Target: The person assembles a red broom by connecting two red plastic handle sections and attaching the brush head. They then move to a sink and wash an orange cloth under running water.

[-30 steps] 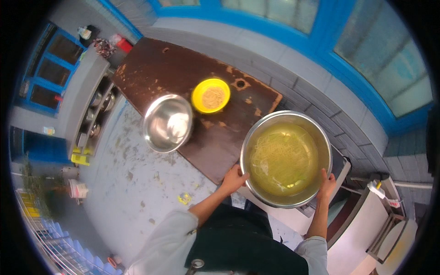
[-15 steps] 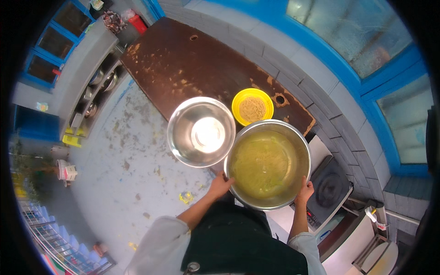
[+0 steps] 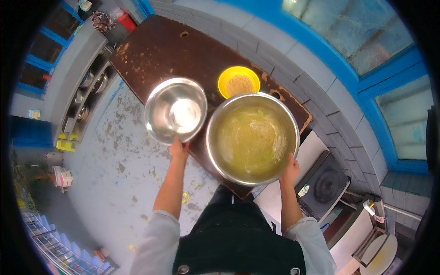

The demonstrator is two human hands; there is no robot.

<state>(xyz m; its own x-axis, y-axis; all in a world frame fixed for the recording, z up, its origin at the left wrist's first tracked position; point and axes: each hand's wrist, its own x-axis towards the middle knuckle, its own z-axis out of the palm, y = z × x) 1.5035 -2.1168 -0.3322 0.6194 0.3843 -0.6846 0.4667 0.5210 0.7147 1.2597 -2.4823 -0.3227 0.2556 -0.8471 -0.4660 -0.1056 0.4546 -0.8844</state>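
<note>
A large stainless steel bowl [image 3: 290, 130] holding yellow-green liquid [image 3: 245, 146] is at the near end of the brown table [image 3: 151, 50]. My right hand [image 3: 289, 170] grips its right rim, thumb over the edge. To its left is a smaller, shiny steel bowl [image 3: 158, 114] with bright light reflected off its bottom. My left hand [image 3: 178, 150] is closed on this bowl's near rim; the fingers underneath are partly hidden. Just behind the large bowl stands a yellow bowl [image 3: 223, 86] containing tan, strand-like food [image 3: 239, 85].
A black induction cooker [image 3: 324, 185] sits on a pale counter to the right. Along the far side of the table runs a grey tiled wall [image 3: 270, 48] under blue-framed windows. Shelves with metal pans [image 3: 100, 83] stand at the left, and a white stool-like item [image 3: 62, 178] is on the floor.
My left hand has let go of the large bowl and taken the smaller steel bowl's rim. The right hand stays on the large bowl. The view has shifted slightly.
</note>
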